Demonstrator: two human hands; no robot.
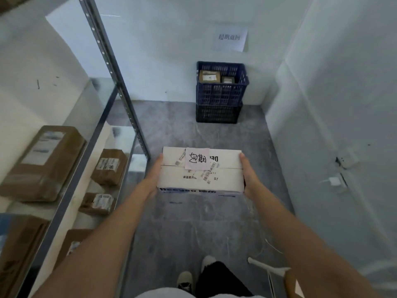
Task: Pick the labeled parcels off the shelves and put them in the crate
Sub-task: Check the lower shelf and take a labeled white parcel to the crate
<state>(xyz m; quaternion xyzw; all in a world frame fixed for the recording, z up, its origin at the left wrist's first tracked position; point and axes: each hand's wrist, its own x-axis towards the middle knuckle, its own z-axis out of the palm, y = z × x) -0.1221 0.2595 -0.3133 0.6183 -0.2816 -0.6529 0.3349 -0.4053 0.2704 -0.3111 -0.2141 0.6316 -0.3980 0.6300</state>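
I hold a white parcel [200, 177] level in front of me, above the grey floor. A pink handwritten label [197, 158] sits on its top, with barcode stickers around it. My left hand [153, 176] grips the parcel's left side and my right hand [249, 176] grips its right side. Straight ahead against the far wall stands a blue crate [222, 93], stacked on a darker crate [217, 114]. Two brown parcels [209, 76] lie inside the blue crate.
A grey metal shelf rack [120, 97] runs along my left, with several brown parcels [45, 160] on its shelves. White walls close in the far end and the right side. A paper sign [231, 39] hangs above the crates. A white object [268, 268] lies on the floor near my feet.
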